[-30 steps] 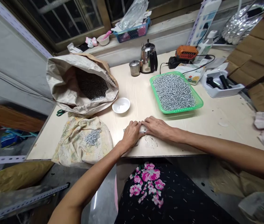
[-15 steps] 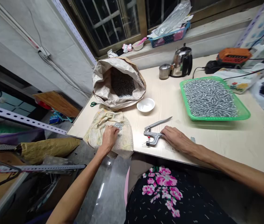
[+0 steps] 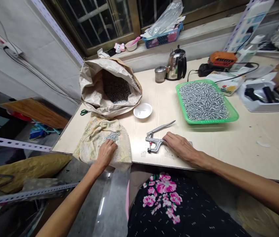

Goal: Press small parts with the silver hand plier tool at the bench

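Observation:
My left hand [image 3: 106, 152] rests on a crumpled yellowish patterned cloth [image 3: 123, 146] at the table's front edge. Its fingers are curled down at the near side of a small heap of silvery metal pieces [image 3: 112, 136]; whatever they pinch is hidden. Closed around the lower handle end of grey hand-press pliers [image 3: 157, 143] is my right hand [image 3: 181, 146]. The pliers lie on the table with their handles spread apart and a spring and red part near the jaw. Beyond them stands a white bowl [image 3: 143, 111] with a few tiny pieces inside.
A big paper sack [image 3: 87, 89] gapes behind the cloth, holding dark metal pieces. Green-handled scissors [image 3: 84, 112] lie beside it. At the right sits a green tray [image 3: 186, 115] heaped with silvery pieces. Farther back are a kettle [image 3: 176, 64], a small metal pot [image 3: 160, 74] and an orange battery [image 3: 222, 59].
The view has swung to the right, so the table's contents sit farther left. My left hand has drawn slightly nearer, uncovering more of the heap. My right hand stays at the pliers.

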### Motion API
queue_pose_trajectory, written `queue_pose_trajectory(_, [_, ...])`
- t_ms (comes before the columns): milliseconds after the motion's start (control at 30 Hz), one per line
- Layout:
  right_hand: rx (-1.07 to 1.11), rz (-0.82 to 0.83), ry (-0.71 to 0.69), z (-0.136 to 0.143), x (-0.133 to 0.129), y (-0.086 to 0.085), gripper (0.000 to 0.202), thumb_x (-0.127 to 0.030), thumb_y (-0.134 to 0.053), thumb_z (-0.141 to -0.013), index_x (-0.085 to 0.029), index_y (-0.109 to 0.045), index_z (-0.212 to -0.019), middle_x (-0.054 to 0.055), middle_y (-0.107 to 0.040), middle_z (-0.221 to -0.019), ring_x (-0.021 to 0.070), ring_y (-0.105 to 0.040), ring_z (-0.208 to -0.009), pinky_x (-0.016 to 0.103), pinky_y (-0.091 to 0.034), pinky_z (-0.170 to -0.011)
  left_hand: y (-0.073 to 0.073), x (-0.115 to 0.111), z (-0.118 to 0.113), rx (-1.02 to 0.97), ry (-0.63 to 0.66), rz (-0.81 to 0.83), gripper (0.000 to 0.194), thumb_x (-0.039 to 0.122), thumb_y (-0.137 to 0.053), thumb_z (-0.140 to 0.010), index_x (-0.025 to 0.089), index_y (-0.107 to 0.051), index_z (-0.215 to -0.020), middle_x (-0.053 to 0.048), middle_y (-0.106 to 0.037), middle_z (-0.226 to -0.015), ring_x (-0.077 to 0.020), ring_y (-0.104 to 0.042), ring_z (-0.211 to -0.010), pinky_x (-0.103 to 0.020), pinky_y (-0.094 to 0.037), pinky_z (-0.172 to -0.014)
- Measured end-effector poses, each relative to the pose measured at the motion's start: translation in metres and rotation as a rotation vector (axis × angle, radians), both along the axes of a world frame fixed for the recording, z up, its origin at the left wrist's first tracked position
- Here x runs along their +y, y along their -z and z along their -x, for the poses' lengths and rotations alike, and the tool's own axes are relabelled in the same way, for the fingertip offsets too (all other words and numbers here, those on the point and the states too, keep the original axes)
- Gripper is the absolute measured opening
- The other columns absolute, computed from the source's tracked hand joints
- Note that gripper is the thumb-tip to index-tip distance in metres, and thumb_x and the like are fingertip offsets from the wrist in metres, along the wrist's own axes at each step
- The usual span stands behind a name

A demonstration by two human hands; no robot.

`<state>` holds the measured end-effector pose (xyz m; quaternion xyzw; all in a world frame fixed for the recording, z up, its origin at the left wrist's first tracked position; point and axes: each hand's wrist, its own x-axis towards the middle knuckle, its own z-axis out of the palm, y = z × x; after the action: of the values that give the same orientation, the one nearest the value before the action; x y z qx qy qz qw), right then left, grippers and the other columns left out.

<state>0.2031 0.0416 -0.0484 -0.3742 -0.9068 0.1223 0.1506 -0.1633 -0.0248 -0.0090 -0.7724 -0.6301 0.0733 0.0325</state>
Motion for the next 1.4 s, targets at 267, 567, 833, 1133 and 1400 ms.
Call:
queue_pose_trajectory(267, [0.145, 0.052, 0.089, -0.01, 0.008, -0.004, 0.016, -0.021, -0.037, -0.099, -0.018, -0.054, -0.1, 0.007, -0.056, -0.096, 0.0189, -0.056, -0.082, 0.03, -0.042, -0.07, -0.008, 0.003, -0.055, -0.522, -0.118, -0.144, 0.02, 0.027, -0.048, -0.095, 0.02, -0.066, -0.089, -0.005, -0.068, -0.089, -0.0189, -0.061, -0.087, -0.032, -0.048, -0.081])
queue_pose_trajectory(567, [0.056, -0.003, 0.107, -0.037, -0.005, 0.006, 0.02, -0.026, -0.039, -0.1, -0.018, -0.056, -0.096, 0.008, -0.06, -0.09, 0.0214, -0.054, -0.084, 0.033, -0.039, -0.075, 0.026, 0.011, -0.1, -0.364, 0.056, -0.015, 0.022, 0.022, -0.044, -0.097, 0.018, -0.066, -0.095, -0.007, -0.062, -0.091, -0.0196, -0.058, -0.09, -0.031, -0.048, -0.081])
queue_pose_trajectory(833, [-0.193, -0.132, 0.197, -0.013, -0.012, -0.018, 0.021, -0.016, -0.041, -0.098, -0.017, -0.062, -0.1, 0.01, -0.063, -0.093, 0.0262, -0.048, -0.088, 0.039, -0.032, -0.074, 0.021, 0.003, -0.101, -0.232, 0.08, 0.055, 0.024, 0.013, -0.038, -0.097, 0.018, -0.061, -0.1, -0.008, -0.059, -0.095, -0.0213, -0.054, -0.094, -0.033, -0.047, -0.082])
queue_pose_trajectory(1133, [-0.165, -0.086, -0.369, 0.088, 0.02, -0.01, 0.011, -0.015, -0.05, -0.097, -0.017, -0.061, -0.096, 0.006, -0.062, -0.094, 0.0215, -0.049, -0.093, 0.033, -0.037, -0.073, 0.022, -0.014, -0.099, -0.403, -0.019, -0.012, 0.025, 0.011, -0.038, -0.095, 0.02, -0.06, -0.103, -0.007, -0.059, -0.093, -0.0203, -0.057, -0.091, -0.033, -0.05, -0.082])
queue_pose_trajectory(1400, [-0.075, -0.088, -0.251, 0.097, 0.044, -0.034, 0.015, -0.011, -0.046, -0.097, -0.014, -0.061, -0.096, 0.008, -0.061, -0.097, 0.0193, -0.052, -0.089, 0.029, -0.041, -0.074, 0.019, -0.013, -0.099, -0.673, -0.133, -0.057, 0.024, 0.015, -0.043, -0.092, 0.021, -0.066, -0.095, -0.008, -0.066, -0.09, -0.0217, -0.063, -0.089, -0.036, -0.053, -0.081])
